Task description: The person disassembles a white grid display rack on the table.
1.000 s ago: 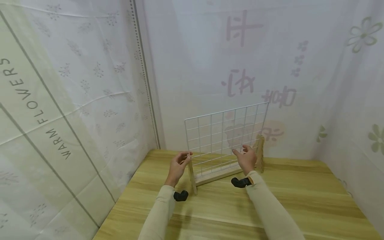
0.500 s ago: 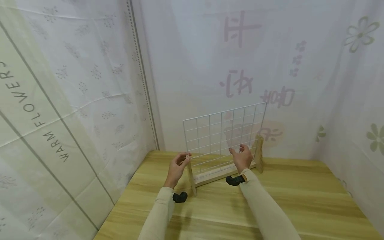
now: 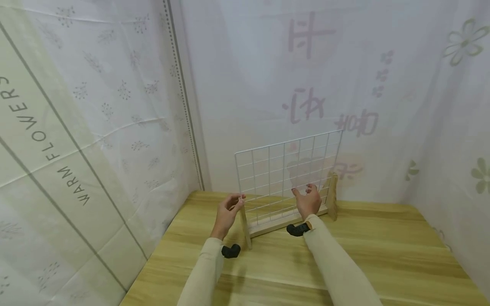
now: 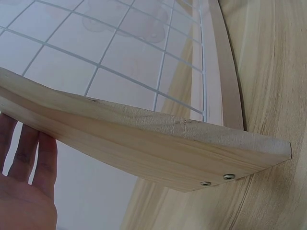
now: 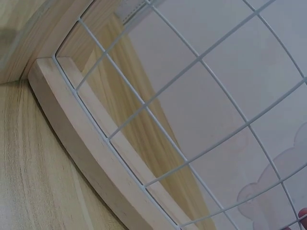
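A white wire grid panel point(image 3: 283, 170) stands upright in a wooden stand. Its bottom edge sits in a slot along the wooden base bar point(image 5: 91, 139). At the top of the left wooden side piece point(image 4: 144, 139), my left hand point(image 3: 226, 216) pinches the wood beside the grid's edge. Three of its fingers show against the side piece in the left wrist view. My right hand point(image 3: 310, 204) is in front of the grid's right half, thumb and fingers spread apart, fingertips close to the wires; contact is unclear. Behind it stands the right side piece point(image 3: 332, 199).
The stand rests on a wood-grain table point(image 3: 383, 246) near its back edge. Printed cloth curtains point(image 3: 245, 85) hang behind and to both sides. Black wrist devices point(image 3: 231, 251) sit on both forearms. Two screws point(image 4: 229, 177) show low on the left side piece.
My right hand has shifted slightly left along the grid, away from the right side piece. My left hand stays at the left side piece, and the stand keeps its place.
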`<act>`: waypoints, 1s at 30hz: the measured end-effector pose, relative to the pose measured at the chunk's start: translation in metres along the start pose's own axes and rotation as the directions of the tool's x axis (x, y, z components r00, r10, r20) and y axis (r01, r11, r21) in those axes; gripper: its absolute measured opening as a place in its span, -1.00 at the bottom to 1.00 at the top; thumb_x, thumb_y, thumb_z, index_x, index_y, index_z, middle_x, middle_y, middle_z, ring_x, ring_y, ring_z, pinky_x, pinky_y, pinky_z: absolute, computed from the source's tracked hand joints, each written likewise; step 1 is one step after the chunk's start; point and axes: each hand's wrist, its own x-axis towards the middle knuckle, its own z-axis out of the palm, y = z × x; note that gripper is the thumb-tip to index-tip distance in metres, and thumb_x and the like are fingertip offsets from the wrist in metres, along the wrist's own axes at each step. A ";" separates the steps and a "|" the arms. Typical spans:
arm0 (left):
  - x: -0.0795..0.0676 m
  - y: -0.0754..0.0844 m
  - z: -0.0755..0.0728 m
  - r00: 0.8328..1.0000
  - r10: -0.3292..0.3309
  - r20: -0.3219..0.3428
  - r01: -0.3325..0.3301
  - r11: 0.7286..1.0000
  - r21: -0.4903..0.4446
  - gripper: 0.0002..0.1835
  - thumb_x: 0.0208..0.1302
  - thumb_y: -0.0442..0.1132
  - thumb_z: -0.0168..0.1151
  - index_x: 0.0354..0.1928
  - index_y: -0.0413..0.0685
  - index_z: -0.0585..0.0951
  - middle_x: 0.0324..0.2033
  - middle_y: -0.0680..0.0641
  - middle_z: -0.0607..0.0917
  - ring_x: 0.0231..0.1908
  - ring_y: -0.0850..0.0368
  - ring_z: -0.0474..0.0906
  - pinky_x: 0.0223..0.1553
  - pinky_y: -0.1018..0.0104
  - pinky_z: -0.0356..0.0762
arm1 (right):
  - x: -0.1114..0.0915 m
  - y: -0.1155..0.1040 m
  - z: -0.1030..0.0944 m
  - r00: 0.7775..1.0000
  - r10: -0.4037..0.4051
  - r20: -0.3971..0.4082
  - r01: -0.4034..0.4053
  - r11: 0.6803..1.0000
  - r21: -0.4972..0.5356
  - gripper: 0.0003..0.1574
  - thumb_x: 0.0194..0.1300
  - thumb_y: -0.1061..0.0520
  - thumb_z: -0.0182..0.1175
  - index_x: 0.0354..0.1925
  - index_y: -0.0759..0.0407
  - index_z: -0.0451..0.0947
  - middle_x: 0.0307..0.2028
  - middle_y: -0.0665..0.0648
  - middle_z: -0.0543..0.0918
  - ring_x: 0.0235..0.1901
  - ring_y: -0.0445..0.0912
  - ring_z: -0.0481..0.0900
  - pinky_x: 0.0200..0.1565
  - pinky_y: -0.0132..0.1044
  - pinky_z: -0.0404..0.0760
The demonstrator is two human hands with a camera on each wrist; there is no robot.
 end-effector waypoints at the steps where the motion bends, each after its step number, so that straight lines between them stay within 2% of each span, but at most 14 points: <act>1: 0.000 0.000 0.000 1.000 -0.001 -0.001 0.001 1.000 0.000 -0.63 0.44 -0.20 0.23 0.17 -0.26 0.58 0.19 -0.22 0.65 0.07 0.19 0.60 0.07 0.51 0.58 | 0.000 0.000 0.000 1.000 -0.002 -0.006 0.002 1.000 0.002 -0.21 0.24 -0.09 0.39 0.28 0.28 0.41 0.15 0.40 0.57 0.16 0.31 0.47 0.21 0.22 0.43; 3: 0.000 0.002 0.000 1.000 -0.012 0.007 0.012 1.000 0.008 -0.65 0.45 -0.23 0.21 0.18 -0.27 0.57 0.21 -0.25 0.63 0.10 0.14 0.59 0.07 0.49 0.58 | 0.000 0.000 0.001 1.000 -0.008 -0.016 0.008 1.000 0.001 -0.21 0.24 -0.08 0.40 0.27 0.29 0.41 0.14 0.40 0.58 0.15 0.32 0.47 0.21 0.22 0.43; 6: -0.004 0.016 0.000 1.000 -0.012 0.026 0.012 1.000 -0.001 -0.69 0.46 -0.28 0.19 0.16 -0.26 0.58 0.20 -0.26 0.63 0.13 0.02 0.59 0.07 0.49 0.59 | 0.000 0.000 0.001 1.000 -0.009 -0.026 0.009 1.000 0.002 -0.22 0.24 -0.08 0.40 0.27 0.30 0.41 0.14 0.40 0.58 0.16 0.32 0.48 0.21 0.23 0.42; 10: -0.010 0.031 0.002 0.999 -0.007 0.031 0.007 1.000 -0.002 -0.70 0.45 -0.31 0.18 0.13 -0.29 0.60 0.17 -0.28 0.64 0.08 0.11 0.61 0.05 0.50 0.59 | -0.001 0.000 0.001 1.000 -0.004 -0.019 0.004 1.000 0.005 -0.22 0.26 -0.08 0.38 0.28 0.29 0.40 0.16 0.40 0.57 0.17 0.33 0.48 0.23 0.24 0.40; 14: -0.011 0.030 0.003 1.000 -0.010 0.025 0.009 1.000 0.009 -0.66 0.46 -0.28 0.18 0.17 -0.33 0.57 0.20 -0.32 0.62 0.01 0.33 0.57 0.06 0.50 0.57 | -0.002 0.000 0.000 1.000 0.001 -0.010 -0.001 1.000 0.003 -0.23 0.28 -0.08 0.37 0.29 0.28 0.38 0.16 0.40 0.55 0.17 0.33 0.47 0.22 0.25 0.40; 20: -0.013 0.029 0.002 0.999 -0.018 0.033 0.018 1.000 0.009 -0.62 0.47 -0.25 0.18 0.19 -0.35 0.54 0.23 -0.37 0.58 0.03 0.34 0.55 0.09 0.51 0.53 | -0.003 0.001 0.000 1.000 0.001 0.000 -0.001 1.000 -0.003 -0.23 0.29 -0.07 0.37 0.28 0.29 0.38 0.15 0.40 0.55 0.16 0.32 0.46 0.22 0.25 0.40; 25: -0.013 0.030 0.001 0.999 -0.020 0.031 0.019 1.000 0.013 -0.63 0.47 -0.27 0.17 0.19 -0.36 0.54 0.21 -0.30 0.62 0.05 0.28 0.56 0.09 0.49 0.55 | -0.003 0.000 0.001 1.000 0.002 0.003 -0.002 1.000 0.000 -0.23 0.29 -0.08 0.36 0.29 0.28 0.38 0.16 0.40 0.55 0.17 0.32 0.45 0.24 0.26 0.37; 30: -0.013 0.031 0.001 1.000 -0.015 0.019 0.015 1.000 0.009 -0.69 0.47 -0.30 0.16 0.15 -0.28 0.58 0.17 -0.20 0.66 0.14 0.01 0.58 0.09 0.47 0.57 | -0.003 -0.001 0.001 1.000 -0.002 0.002 0.002 1.000 0.003 -0.24 0.30 -0.08 0.36 0.29 0.29 0.39 0.16 0.41 0.56 0.18 0.32 0.46 0.25 0.26 0.37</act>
